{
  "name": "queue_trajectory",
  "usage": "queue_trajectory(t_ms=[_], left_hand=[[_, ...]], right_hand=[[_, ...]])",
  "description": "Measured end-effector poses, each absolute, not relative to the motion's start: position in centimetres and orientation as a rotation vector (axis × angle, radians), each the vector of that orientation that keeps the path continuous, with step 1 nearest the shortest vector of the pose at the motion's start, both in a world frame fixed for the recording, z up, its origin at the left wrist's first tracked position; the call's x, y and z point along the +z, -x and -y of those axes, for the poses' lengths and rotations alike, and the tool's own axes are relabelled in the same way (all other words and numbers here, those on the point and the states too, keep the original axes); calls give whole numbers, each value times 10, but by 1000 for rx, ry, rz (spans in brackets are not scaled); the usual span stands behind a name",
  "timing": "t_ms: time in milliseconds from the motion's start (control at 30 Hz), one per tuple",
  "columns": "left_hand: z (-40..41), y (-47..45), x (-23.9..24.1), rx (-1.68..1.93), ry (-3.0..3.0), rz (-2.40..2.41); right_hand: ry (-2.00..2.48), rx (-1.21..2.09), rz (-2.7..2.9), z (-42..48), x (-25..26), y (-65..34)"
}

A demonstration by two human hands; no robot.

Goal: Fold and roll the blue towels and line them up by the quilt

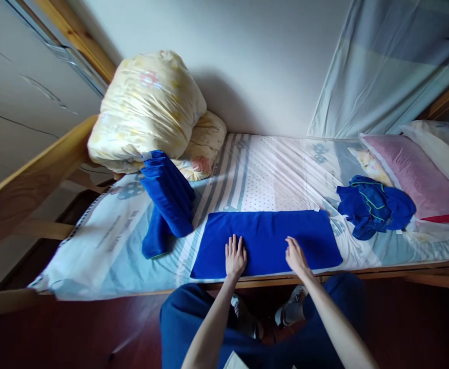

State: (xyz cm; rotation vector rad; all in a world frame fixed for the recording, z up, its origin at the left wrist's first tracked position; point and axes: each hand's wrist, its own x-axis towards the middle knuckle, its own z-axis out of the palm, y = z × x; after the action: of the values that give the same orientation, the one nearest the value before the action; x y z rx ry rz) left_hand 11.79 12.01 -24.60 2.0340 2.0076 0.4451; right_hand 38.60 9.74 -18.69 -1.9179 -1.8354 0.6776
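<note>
A blue towel (270,230) lies spread flat as a wide rectangle along the bed's near edge. My left hand (235,256) rests palm down on its left part, fingers extended and slightly spread. Over the right part is my right hand (296,255), turned inward with its fingers partly bent and nothing visible in them; whether it presses on the cloth I cannot tell. To the left, folded blue towels (168,197) form a leaning stack. A crumpled heap of blue towels (376,205) with green edging sits at the right.
The bed sheet (270,169) is striped and patterned. Behind the stack sits a bulky yellow floral quilt (151,107). A pink pillow (420,174) lies at the right end, near a hanging curtain (382,77). A wooden bed rail (36,179) stands at the left.
</note>
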Motion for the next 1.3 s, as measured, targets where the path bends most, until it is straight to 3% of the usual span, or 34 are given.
queue_trajectory(t_ms=[200,333,667,1000,1300], left_hand=[[-106,-109,-274,497,-1982,-2001],[-105,-104,-278,432,-1938,-1996],[-104,-108,-268,448,-1951,-2024],[-105,-111,-259,420,-1938,-2026],[-105,-115,-265,700,-1919,-2025]], right_hand=[[1477,952,1719,-104,-237,-250],[1390,1037,1744,-110,-249,-231],[1565,881,1762,-105,-234,-358],[2028,449,1539,-80,-229,-521],[2247,325,1201,-96,-221,-556]])
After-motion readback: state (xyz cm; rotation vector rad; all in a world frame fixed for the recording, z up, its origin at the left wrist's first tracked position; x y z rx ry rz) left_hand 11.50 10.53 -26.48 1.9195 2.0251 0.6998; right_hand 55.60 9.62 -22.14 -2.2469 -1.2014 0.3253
